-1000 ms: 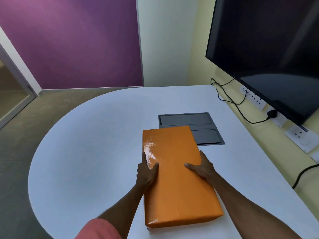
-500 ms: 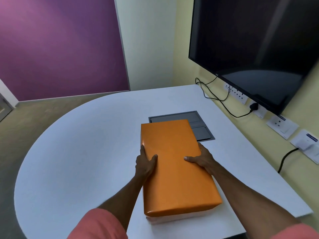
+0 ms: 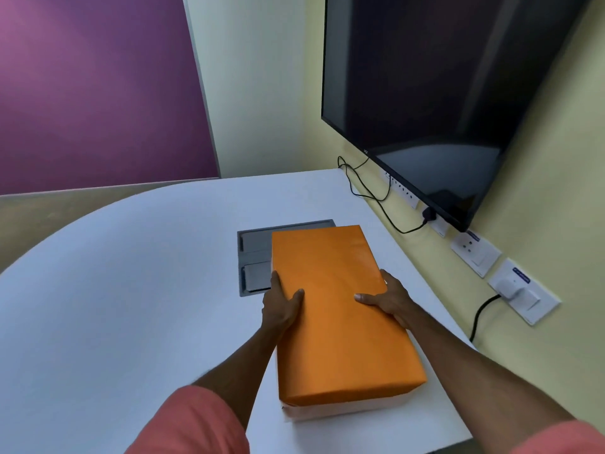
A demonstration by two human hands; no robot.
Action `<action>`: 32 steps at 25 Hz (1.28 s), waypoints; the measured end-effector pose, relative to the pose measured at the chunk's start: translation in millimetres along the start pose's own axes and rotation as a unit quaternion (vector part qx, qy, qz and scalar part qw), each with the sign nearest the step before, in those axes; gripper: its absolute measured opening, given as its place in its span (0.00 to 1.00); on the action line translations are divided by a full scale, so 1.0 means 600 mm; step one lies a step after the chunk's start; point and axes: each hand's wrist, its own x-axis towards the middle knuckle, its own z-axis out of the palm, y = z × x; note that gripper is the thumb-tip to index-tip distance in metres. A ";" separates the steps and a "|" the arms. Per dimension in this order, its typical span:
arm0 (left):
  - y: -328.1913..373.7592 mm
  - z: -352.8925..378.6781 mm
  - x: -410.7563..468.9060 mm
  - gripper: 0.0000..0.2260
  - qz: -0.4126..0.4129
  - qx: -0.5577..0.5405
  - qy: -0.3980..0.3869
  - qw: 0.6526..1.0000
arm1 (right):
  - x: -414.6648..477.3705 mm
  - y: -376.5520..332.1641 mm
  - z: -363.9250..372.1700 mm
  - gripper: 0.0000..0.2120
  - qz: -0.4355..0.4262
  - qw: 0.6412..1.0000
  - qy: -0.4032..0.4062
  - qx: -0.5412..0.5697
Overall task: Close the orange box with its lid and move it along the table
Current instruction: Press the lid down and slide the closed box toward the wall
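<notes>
Sleeves (image 3: 196, 424) of salmon-pink cloth frame the near edge, bare forearms reaching forward. Both hands clamp the orange box (image 3: 340, 316) by its long sides — left hand (image 3: 282, 304) with thumb on the lid, right hand (image 3: 386, 299) likewise, fingers wrapped down the flank. The lid is on, smooth and matte, a pale base showing beneath at the near end. It sits toward the right of the white counter (image 3: 114, 322), near that straight edge; wide bare surface lies leftward. Its far end overlaps a grey recessed panel (image 3: 253, 244). Beyond — black cable (image 3: 370, 194), wall sockets (image 3: 474, 253), dark screen (image 3: 442, 93).
</notes>
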 end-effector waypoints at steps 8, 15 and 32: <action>0.058 0.199 -0.052 0.40 -0.028 -0.004 -0.018 0.999 | 0.025 0.118 -0.176 0.50 0.019 1.000 -0.012 -0.011; 0.088 0.302 -0.078 0.40 -0.045 0.013 -0.019 0.999 | 0.044 0.186 -0.263 0.51 0.018 0.999 -0.016 -0.028; 0.100 0.384 -0.092 0.40 -0.044 0.043 -0.029 0.998 | 0.071 0.230 -0.328 0.51 0.012 0.998 -0.038 -0.040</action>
